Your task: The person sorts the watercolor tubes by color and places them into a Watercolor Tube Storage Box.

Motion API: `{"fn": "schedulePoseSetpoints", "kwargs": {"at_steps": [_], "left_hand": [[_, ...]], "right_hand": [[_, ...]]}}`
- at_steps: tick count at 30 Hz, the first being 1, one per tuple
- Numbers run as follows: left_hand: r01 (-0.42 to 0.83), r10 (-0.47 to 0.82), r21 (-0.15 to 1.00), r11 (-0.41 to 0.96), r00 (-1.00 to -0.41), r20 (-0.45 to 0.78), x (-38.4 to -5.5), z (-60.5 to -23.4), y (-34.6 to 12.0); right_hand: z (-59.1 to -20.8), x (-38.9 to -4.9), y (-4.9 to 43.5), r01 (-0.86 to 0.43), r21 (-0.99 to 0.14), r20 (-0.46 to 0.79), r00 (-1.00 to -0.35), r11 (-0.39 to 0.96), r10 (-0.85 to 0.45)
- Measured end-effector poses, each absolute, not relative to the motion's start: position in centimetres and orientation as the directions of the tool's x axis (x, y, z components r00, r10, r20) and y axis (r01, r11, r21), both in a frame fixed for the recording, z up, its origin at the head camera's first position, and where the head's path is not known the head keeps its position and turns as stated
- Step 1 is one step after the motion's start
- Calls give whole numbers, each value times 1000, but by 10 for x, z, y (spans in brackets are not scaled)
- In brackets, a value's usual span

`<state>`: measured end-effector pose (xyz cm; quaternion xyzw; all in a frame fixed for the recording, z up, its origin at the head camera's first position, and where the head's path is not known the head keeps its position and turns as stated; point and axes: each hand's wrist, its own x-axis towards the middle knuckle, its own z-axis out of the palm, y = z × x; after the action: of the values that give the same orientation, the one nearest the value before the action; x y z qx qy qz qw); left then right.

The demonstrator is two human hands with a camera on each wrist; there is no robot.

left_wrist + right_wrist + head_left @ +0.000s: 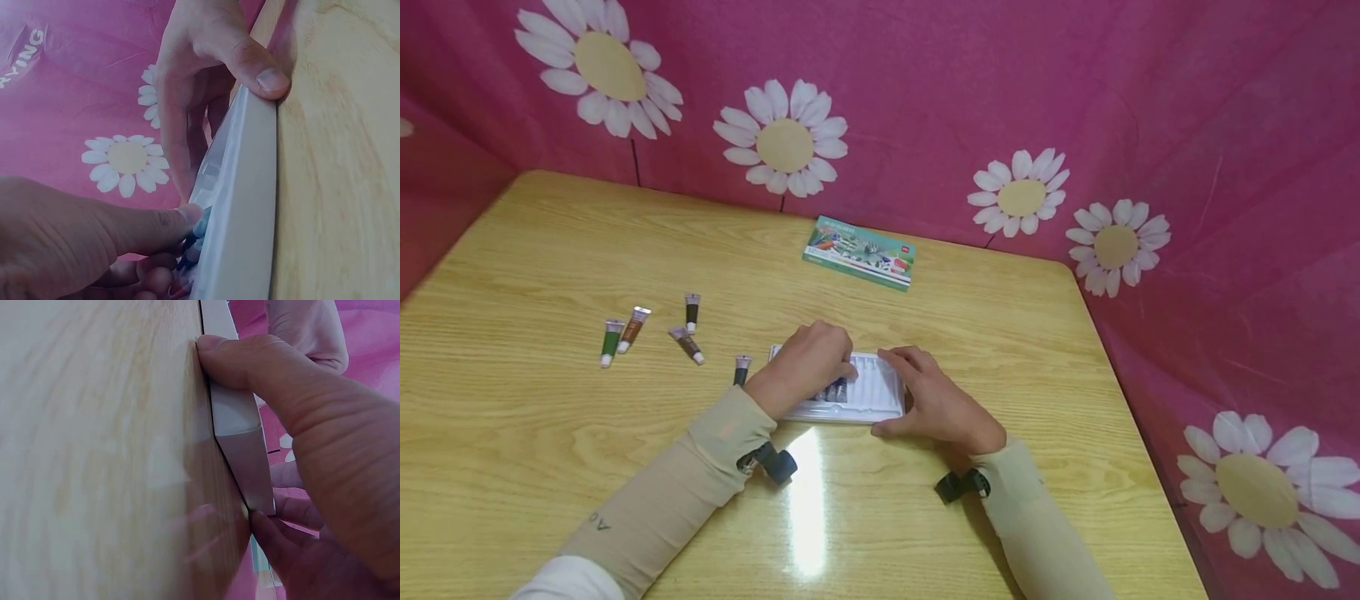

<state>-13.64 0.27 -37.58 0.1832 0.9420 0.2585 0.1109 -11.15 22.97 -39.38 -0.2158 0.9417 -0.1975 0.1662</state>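
Observation:
A white plastic tray (878,385) lies on the table, its right-hand slots bare. Dark-labelled paint tubes (837,390) fill slots near its middle; the left hand and forearm hide much of the tray's left part. Over these tubes, my left hand (811,365) pinches a paint tube at the tray; in the left wrist view its thumb presses a bluish tube (201,225). My right hand (942,402) grips the tray's right end, with the thumb on the near side and the fingers at the far corner. The right wrist view shows that thumb against the tray's wall (240,415).
Left of the tray lie loose paint tubes: a green one (611,342), an orange-brown one (634,330), a dark one (692,312), a brown one (687,343) and another dark one (742,369). A teal printed box (859,252) lies near the table's back edge, before a pink flowered cloth (910,108).

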Motion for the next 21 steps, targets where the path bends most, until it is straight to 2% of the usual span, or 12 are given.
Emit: {"fn": "schedulePoseSetpoints", "kwargs": {"at_steps": [8, 21], "left_hand": [[246, 405, 532, 810, -891, -205, -135, -369, 1], [281, 434, 536, 796, -883, -182, -136, -368, -4]], "right_hand": [[-395, -112, 229, -336, -439, -235, -852, 833, -467], [-396, -112, 230, -349, -438, -228, -849, 829, -477]]}}
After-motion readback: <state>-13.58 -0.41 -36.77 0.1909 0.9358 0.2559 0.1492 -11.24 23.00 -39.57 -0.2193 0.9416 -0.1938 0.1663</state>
